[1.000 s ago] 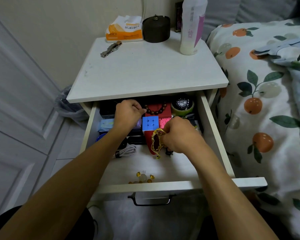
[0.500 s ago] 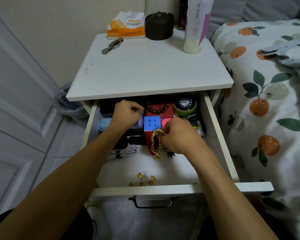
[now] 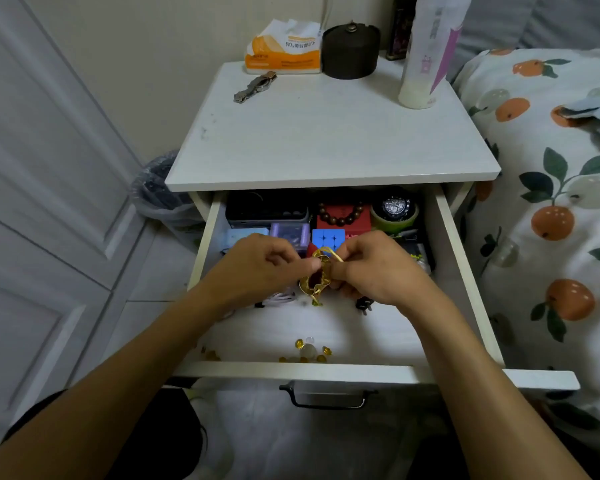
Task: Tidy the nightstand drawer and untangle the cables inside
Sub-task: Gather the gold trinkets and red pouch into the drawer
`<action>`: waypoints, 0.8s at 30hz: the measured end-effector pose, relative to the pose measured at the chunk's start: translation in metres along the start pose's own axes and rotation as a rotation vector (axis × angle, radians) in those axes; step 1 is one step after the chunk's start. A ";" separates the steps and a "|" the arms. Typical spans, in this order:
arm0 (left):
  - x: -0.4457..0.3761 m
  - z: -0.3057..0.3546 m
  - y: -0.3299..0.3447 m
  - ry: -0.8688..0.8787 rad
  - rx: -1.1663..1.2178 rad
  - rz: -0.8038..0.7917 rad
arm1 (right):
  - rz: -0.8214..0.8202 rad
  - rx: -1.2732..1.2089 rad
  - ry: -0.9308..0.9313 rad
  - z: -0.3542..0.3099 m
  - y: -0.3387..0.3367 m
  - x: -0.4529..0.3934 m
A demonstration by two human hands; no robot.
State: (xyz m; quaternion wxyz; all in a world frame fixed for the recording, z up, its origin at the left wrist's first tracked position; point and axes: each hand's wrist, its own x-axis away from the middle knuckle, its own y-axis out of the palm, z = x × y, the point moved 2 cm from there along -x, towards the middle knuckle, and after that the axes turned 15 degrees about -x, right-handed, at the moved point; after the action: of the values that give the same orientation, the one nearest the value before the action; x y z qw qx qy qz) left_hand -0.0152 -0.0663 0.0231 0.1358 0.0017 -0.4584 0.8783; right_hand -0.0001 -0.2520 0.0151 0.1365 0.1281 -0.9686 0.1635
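— Two big things are filling the view: a bed (image 3: 551, 209) with an orange-print cover is lying on the right, and a white nightstand (image 3: 329, 133) is standing just beside it with its drawer (image 3: 465, 282) pulled out toward the person.

— What is sitting on top?

— At the back, a white bottle (image 3: 426, 57), a dark round lidded jar (image 3: 350, 51) and an orange tissue pack (image 3: 283, 50) are standing in a row; a metal wristwatch (image 3: 255, 86) is lying in front of the pack.

— And the hands?

— Both are hovering over the middle of the drawer. The left hand (image 3: 260, 268) and the right hand (image 3: 371, 268) are each pinching a small red pouch (image 3: 316, 280) with gold trim between them, fingers curled around its gathered mouth.

— Anything else inside?

— A red box (image 3: 343, 218) is carrying a ring of brown beads (image 3: 342, 213); a blue puzzle cube (image 3: 328, 239) is sitting in front of it. A coiled white cable (image 3: 279, 299) is peeking out under the left wrist, and tiny gold trinkets (image 3: 307, 349) are lying near the front wall.
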 end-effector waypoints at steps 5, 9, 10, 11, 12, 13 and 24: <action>0.015 -0.008 -0.001 0.030 -0.138 0.094 | -0.002 0.093 0.007 -0.002 0.017 0.008; 0.021 -0.017 -0.002 0.026 -0.189 0.107 | 0.101 0.370 -0.065 -0.004 0.021 0.019; 0.023 -0.016 0.000 0.048 -0.184 0.090 | 0.104 0.398 -0.090 -0.004 0.023 0.022; 0.024 -0.015 0.001 0.078 -0.170 0.072 | 0.083 0.397 -0.106 -0.004 0.026 0.025; 0.025 -0.014 0.001 0.111 -0.148 0.055 | 0.051 0.359 -0.108 -0.004 0.028 0.029; 0.025 -0.013 0.000 0.136 -0.122 0.040 | 0.019 0.303 -0.100 -0.003 0.030 0.032; 0.005 -0.019 0.031 0.363 -0.479 -0.583 | 0.176 0.556 0.030 0.011 0.004 0.050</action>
State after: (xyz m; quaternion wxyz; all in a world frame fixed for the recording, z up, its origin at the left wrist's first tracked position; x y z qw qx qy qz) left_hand -0.0247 -0.0663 -0.0122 0.4537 -0.0552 -0.5987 0.6578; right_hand -0.0506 -0.2628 0.0191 0.0959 0.0738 -0.8919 0.4358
